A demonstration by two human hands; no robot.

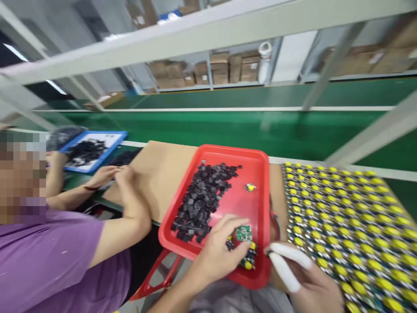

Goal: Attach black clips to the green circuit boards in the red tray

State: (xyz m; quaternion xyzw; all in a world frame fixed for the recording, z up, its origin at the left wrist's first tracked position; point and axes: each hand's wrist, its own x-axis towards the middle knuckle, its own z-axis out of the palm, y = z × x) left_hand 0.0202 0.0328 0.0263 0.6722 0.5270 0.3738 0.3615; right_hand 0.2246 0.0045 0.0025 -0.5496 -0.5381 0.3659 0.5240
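Note:
My left hand (pixel 221 252) reaches over the near end of a red tray (pixel 266 195), with thumb and fingers closed around a small green circuit board (pixel 244 233). Below the board, several parts with yellow tops (pixel 248 264) lie in the tray, partly hidden by this hand. Just outside the tray's right rim is my right hand (pixel 302 274), with white coverings on two fingers. Its fingertips are pinched together; a tiny dark bit shows there, too small to name. Black plastic pieces (pixel 198 204) are heaped on the tray's left side. A single yellow-topped part (pixel 250 187) lies apart, farther back.
Rows of yellow-topped parts (pixel 352 217) cover the right side. Brown board (pixel 172 161) lies under the tray. At left, a co-worker in a purple shirt (pixel 65 256) works near a blue-rimmed tray (pixel 112 150) of black pieces. A pale shelf beam (pixel 208 34) crosses overhead.

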